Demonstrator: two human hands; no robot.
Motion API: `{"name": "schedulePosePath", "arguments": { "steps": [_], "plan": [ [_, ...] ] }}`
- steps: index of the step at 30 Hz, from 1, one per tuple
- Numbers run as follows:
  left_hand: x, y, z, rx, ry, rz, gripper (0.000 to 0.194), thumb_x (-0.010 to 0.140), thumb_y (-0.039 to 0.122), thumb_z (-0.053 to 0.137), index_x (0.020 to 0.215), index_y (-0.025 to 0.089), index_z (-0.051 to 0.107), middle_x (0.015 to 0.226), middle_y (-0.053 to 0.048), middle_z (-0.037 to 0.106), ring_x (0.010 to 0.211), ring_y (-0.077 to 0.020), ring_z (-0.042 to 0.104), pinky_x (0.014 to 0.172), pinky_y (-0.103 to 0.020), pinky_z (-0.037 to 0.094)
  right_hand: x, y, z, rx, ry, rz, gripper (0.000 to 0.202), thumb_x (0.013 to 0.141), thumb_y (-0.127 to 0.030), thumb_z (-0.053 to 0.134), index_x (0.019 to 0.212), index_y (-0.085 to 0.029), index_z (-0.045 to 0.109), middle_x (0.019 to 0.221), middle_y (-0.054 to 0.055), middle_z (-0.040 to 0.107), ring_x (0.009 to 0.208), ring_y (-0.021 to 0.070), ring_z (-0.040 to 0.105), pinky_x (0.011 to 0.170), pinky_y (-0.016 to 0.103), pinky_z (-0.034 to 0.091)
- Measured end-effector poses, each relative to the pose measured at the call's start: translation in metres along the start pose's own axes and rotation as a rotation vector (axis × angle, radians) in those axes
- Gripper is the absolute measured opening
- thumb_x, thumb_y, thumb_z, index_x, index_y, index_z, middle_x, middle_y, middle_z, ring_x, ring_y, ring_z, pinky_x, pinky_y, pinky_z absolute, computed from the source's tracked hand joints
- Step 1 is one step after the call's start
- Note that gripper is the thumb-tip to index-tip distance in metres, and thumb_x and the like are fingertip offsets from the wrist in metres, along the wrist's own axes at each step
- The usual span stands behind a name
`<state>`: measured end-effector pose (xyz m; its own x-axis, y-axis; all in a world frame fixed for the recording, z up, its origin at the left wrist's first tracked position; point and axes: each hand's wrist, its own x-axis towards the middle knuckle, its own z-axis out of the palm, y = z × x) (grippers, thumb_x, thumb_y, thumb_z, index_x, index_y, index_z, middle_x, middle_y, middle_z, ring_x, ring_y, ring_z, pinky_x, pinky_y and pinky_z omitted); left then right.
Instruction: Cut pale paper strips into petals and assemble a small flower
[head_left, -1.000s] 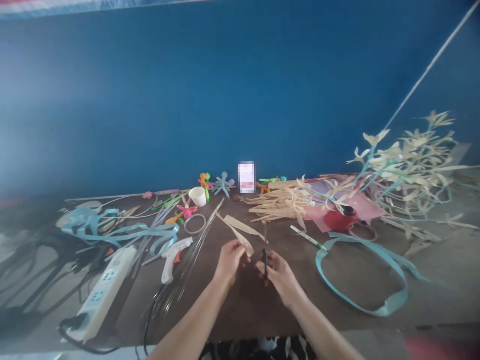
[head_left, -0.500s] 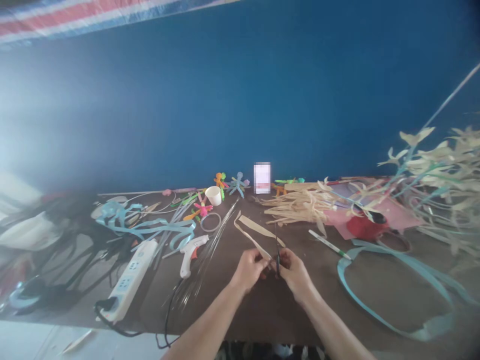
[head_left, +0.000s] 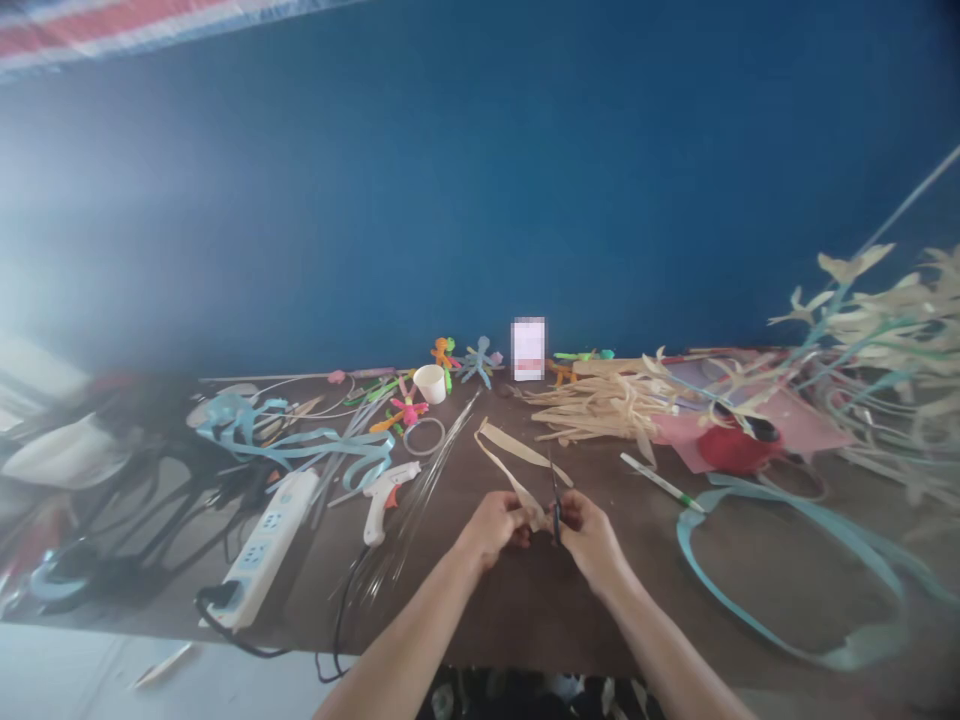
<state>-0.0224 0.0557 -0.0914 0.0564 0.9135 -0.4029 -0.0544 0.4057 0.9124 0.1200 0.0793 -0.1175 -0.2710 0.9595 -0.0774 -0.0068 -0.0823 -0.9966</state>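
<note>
My left hand [head_left: 496,527] is closed on one end of a long cream strip [head_left: 504,463], which runs up and away over the dark table. My right hand [head_left: 589,530] grips black-handled scissors [head_left: 556,500], their blades pointing away from me. The two hands are close together, with the scissors just right of the strip's held end. Behind the scissors lies another cream strip [head_left: 525,450], slanting down toward my right hand. My fingers hide the lower part of the held strip and most of the scissor handles.
Left are a white glue gun [head_left: 384,500], clear thin rods [head_left: 431,490], a power strip [head_left: 266,545] and blue ribbon [head_left: 300,440]. Behind stand a white cup [head_left: 430,383] and small coloured figures [head_left: 480,360]. Right are cream strips [head_left: 600,405], a marker [head_left: 660,482], a blue loop [head_left: 750,600] and a red object [head_left: 739,447].
The view has shifted slightly. The held end of the strip looks more spread between my hands, and my left hand has turned a little. Both grips stay the same.
</note>
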Motion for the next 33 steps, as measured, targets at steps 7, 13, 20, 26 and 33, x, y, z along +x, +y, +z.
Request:
{"name": "schedulePosePath", "arguments": {
  "steps": [7, 13, 20, 26, 33],
  "plan": [
    [0.001, 0.009, -0.004, 0.220, 0.033, 0.123, 0.022, 0.066, 0.033, 0.054, 0.072, 0.012, 0.062, 0.059, -0.003, 0.058, 0.047, -0.0103, 0.050, 0.047, -0.023, 0.042, -0.001, -0.005, 0.003, 0.050, 0.054, -0.039, 0.010, 0.062, -0.013, 0.054, 0.069, -0.016, 0.046, 0.059, -0.002, 0.052, 0.052, 0.0095, 0.050, 0.048, 0.020, 0.038],
    [-0.004, 0.014, 0.003, 0.173, 0.066, 0.127, 0.023, 0.068, 0.036, 0.053, 0.070, 0.014, 0.059, 0.059, -0.001, 0.056, 0.051, -0.0107, 0.052, 0.048, -0.021, 0.043, -0.002, -0.009, 0.002, 0.041, 0.085, -0.046, 0.011, 0.063, -0.015, 0.054, 0.068, -0.017, 0.045, 0.060, -0.002, 0.053, 0.052, 0.0096, 0.050, 0.049, 0.020, 0.039],
    [-0.002, 0.008, 0.007, 0.028, -0.014, 0.027, 0.015, 0.065, 0.027, 0.056, 0.072, 0.013, 0.059, 0.066, -0.003, 0.058, 0.057, -0.0102, 0.053, 0.048, -0.019, 0.042, -0.005, -0.011, 0.001, 0.022, 0.079, -0.051, 0.011, 0.063, -0.018, 0.056, 0.069, -0.017, 0.046, 0.063, 0.000, 0.057, 0.058, 0.0131, 0.055, 0.053, 0.022, 0.042],
    [0.001, 0.009, 0.012, 0.079, 0.008, 0.059, 0.017, 0.067, 0.027, 0.053, 0.073, 0.013, 0.060, 0.069, -0.005, 0.061, 0.054, -0.0095, 0.052, 0.049, -0.021, 0.043, -0.002, -0.008, 0.002, 0.094, 0.114, -0.028, 0.017, 0.061, -0.025, 0.061, 0.069, -0.017, 0.048, 0.061, -0.002, 0.056, 0.053, 0.0108, 0.053, 0.051, 0.021, 0.041],
    [-0.005, 0.020, 0.009, -0.069, 0.074, 0.014, 0.017, 0.065, 0.028, 0.056, 0.072, 0.013, 0.058, 0.067, -0.002, 0.057, 0.056, -0.0105, 0.054, 0.048, -0.020, 0.043, -0.008, -0.022, -0.009, 0.069, 0.048, 0.127, 0.026, 0.063, -0.037, 0.060, 0.073, -0.015, 0.049, 0.060, 0.000, 0.055, 0.044, 0.0081, 0.046, 0.038, 0.017, 0.036]
  ]
}}
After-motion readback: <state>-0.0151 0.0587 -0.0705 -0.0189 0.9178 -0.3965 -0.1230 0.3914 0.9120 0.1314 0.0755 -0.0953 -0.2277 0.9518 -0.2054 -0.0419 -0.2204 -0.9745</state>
